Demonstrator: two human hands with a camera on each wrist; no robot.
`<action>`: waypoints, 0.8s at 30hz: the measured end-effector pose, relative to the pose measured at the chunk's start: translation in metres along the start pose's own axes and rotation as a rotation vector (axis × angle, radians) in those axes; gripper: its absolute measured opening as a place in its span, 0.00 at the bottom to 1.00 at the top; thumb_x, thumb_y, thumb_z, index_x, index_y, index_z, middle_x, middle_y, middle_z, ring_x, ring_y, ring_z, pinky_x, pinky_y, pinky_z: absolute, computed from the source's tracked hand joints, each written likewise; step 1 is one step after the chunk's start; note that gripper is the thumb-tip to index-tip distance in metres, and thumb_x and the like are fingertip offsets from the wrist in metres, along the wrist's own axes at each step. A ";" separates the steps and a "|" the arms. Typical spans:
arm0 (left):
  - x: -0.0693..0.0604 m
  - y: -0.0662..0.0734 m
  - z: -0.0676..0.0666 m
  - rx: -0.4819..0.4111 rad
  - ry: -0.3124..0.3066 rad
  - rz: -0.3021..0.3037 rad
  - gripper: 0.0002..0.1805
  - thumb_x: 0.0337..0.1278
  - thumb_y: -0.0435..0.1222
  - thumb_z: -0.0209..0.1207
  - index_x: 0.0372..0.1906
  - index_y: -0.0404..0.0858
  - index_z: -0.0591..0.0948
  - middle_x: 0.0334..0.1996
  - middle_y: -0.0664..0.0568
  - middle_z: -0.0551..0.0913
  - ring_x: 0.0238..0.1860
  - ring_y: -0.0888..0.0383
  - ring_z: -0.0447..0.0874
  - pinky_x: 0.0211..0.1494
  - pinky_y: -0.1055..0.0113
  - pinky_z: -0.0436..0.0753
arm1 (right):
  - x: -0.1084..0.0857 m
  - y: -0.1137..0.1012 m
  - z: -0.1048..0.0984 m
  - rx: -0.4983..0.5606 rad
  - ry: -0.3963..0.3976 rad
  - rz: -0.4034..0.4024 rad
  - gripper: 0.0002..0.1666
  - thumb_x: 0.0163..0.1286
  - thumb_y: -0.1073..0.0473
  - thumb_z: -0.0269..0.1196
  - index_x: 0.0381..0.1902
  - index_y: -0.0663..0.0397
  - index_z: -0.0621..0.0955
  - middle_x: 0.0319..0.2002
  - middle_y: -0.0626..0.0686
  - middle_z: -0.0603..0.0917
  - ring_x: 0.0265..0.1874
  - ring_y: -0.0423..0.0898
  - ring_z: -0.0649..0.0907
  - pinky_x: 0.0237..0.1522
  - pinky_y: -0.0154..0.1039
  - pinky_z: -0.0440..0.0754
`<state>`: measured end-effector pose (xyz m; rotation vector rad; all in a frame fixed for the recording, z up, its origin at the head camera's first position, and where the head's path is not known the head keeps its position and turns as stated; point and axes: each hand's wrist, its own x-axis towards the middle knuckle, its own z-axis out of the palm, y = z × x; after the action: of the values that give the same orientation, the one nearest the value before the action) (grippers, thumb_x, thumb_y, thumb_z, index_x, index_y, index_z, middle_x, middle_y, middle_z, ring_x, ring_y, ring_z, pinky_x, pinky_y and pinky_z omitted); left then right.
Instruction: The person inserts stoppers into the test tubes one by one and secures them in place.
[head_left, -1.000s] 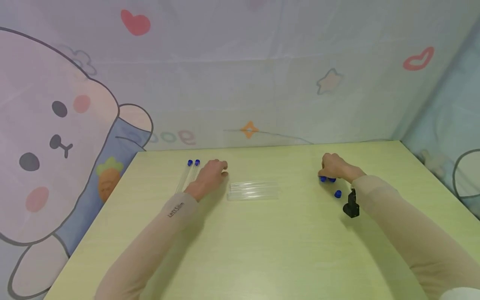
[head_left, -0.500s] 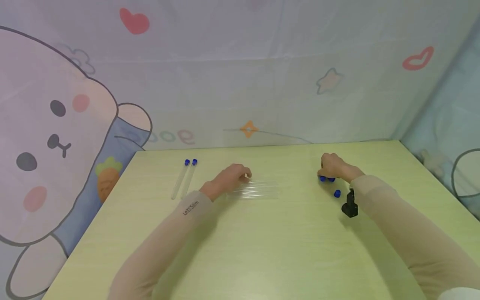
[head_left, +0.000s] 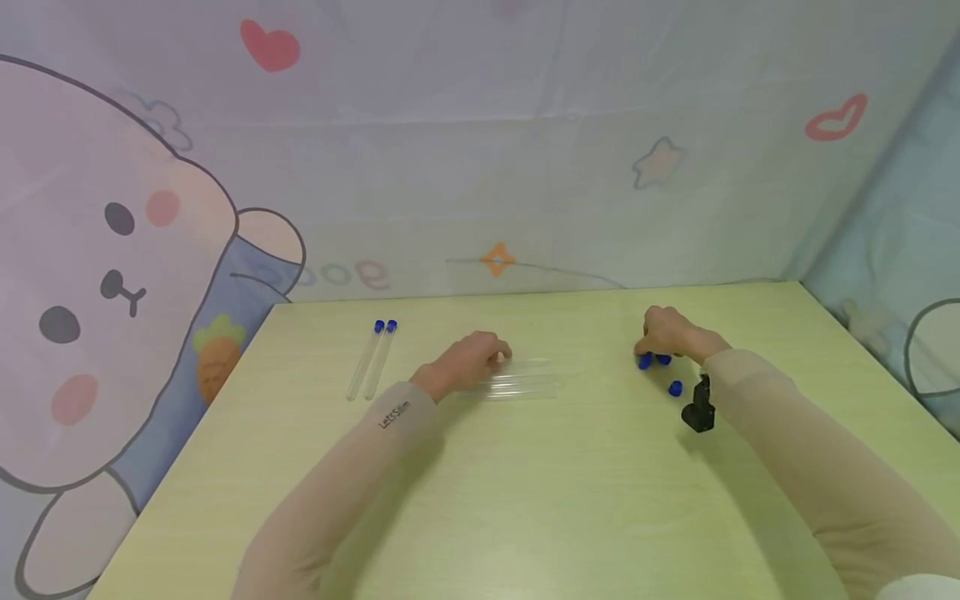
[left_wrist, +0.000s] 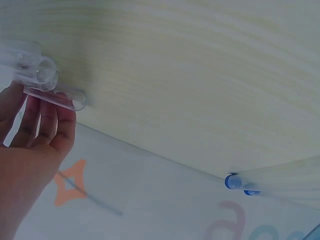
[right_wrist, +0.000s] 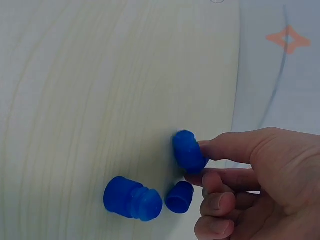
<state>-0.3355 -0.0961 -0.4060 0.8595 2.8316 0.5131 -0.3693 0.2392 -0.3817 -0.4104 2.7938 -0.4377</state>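
My left hand [head_left: 467, 360] is at several clear, uncapped test tubes [head_left: 528, 385] lying side by side mid-table. In the left wrist view its fingers and thumb are curled about one test tube [left_wrist: 72, 99], near the tube's end. At the right, my right hand [head_left: 667, 331] pinches a blue test tube cap [right_wrist: 187, 151] between thumb and index finger, tilted and low over the table. Two more blue caps are close by: a small-looking one [right_wrist: 180, 196] just under the fingers and a ribbed one [right_wrist: 131, 199] lying on its side.
Two test tubes with blue caps [head_left: 380, 358] lie parallel on the left of the light wooden table [head_left: 540, 500]. A printed cloth backdrop [head_left: 450, 167] rises behind the table's far edge. A black wrist camera [head_left: 699, 408] hangs below the right sleeve.
My left hand has moved right, from beside the capped tubes to the uncapped ones. The right hand stays in place, and the cap in its fingers has tilted slightly.
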 end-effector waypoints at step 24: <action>-0.012 0.007 -0.030 0.138 0.233 0.059 0.20 0.61 0.24 0.56 0.58 0.39 0.77 0.49 0.41 0.80 0.51 0.46 0.76 0.48 0.53 0.77 | -0.009 -0.017 -0.009 0.056 0.282 -0.237 0.15 0.62 0.64 0.60 0.46 0.66 0.78 0.31 0.60 0.82 0.24 0.46 0.77 0.30 0.41 0.75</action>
<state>-0.3287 -0.1057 -0.3751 0.9684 3.0921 0.4573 -0.3600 0.2287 -0.3653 -0.7231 3.0040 -0.6723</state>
